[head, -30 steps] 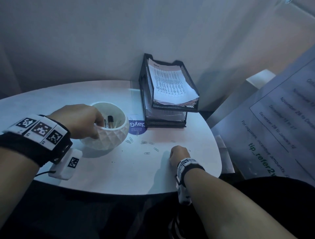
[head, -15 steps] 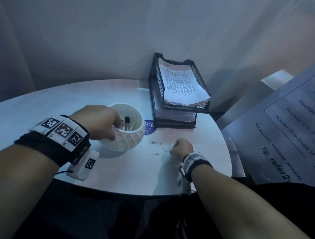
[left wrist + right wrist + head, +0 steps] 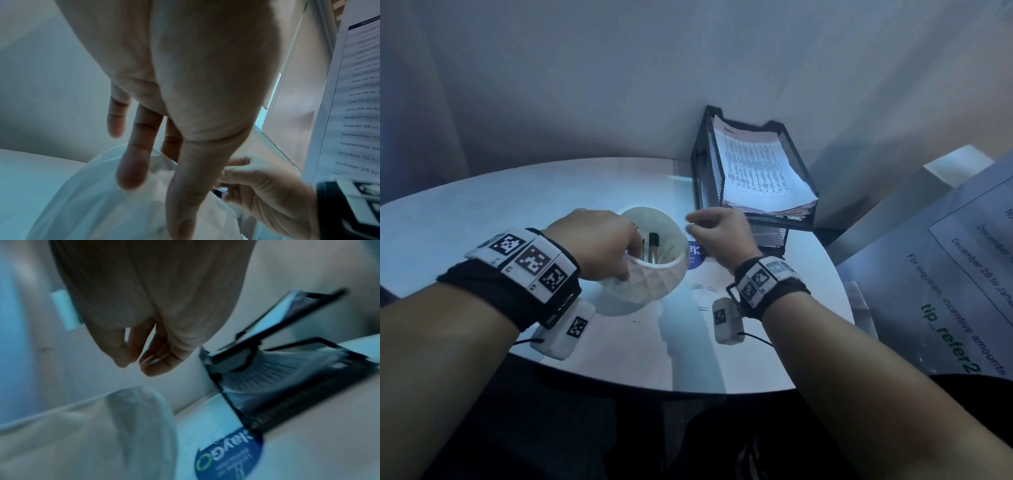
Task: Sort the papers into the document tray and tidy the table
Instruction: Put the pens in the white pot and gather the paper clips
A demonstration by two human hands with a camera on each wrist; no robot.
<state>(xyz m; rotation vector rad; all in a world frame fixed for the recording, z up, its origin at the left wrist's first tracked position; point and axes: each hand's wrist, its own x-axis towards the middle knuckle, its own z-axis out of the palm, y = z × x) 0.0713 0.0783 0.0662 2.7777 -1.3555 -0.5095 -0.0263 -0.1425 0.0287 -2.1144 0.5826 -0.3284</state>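
My left hand (image 3: pixel 630 260) grips the near-left rim of a white faceted cup (image 3: pixel 654 281) holding dark pens (image 3: pixel 653 246). In the left wrist view its fingers (image 3: pixel 131 162) reach over the cup (image 3: pixel 82 203). My right hand (image 3: pixel 693 224) hovers at the cup's far-right rim, thumb and fingertips pinched on something tiny, apparently a paper clip. The blurred right wrist view shows those curled fingers (image 3: pixel 152 360) above the cup (image 3: pixel 139 426). A few paper clips (image 3: pixel 703 287) lie on the white table (image 3: pixel 517 205). The black mesh document tray (image 3: pixel 705 164) holds printed papers (image 3: pixel 756 171).
A round purple sticker (image 3: pixel 695 255) lies between cup and tray. A large printed sheet (image 3: pixel 962 274) hangs past the table's right edge. The wall stands close behind the tray, which has a lower tier (image 3: pixel 287 410) with more paper.
My right hand has lifted off the table near the loose clips and moved up and left to the cup's rim, fingers pinched. The left hand kept its hold on the cup.
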